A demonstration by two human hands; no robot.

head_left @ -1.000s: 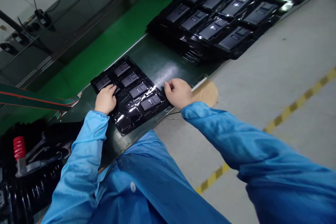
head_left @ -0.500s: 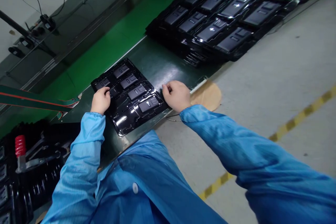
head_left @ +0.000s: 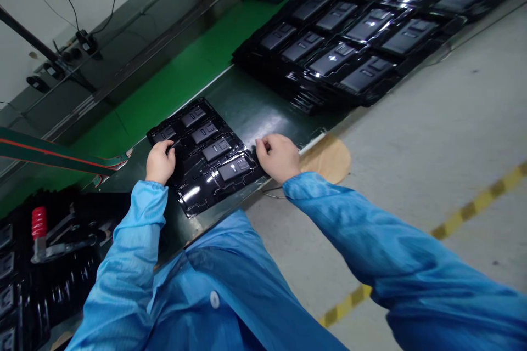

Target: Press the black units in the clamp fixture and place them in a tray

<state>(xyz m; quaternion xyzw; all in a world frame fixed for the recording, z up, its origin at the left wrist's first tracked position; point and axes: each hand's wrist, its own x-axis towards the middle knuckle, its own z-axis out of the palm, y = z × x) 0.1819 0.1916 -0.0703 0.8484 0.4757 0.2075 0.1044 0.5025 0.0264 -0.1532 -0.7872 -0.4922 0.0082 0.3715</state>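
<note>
A black moulded plastic tray (head_left: 193, 194) lies on the dark green bench surface, with several flat, dark grey rectangular pieces (head_left: 216, 149) in its pockets. The pocket area nearest me at the left holds no grey piece. Over the tray's left side is my left hand (head_left: 160, 163), its fingers curled in towards the thumb; anything between them is hidden. My right hand (head_left: 278, 157) rests by the tray's right end with fingers curled. Whether it grips the rim or anything else cannot be made out.
A stack of similar filled trays (head_left: 329, 60) stands at the upper right. At lower left is a toggle clamp with a red handle (head_left: 39, 223) beside more black trays. A green belt (head_left: 57, 151) comes in from the left. A brown round stool seat (head_left: 327, 159) sits below the bench edge.
The whole view has shifted slightly, so the scene appears a little lower and to the right. Both hands keep nearly the same places by the tray, fingers still curled.
</note>
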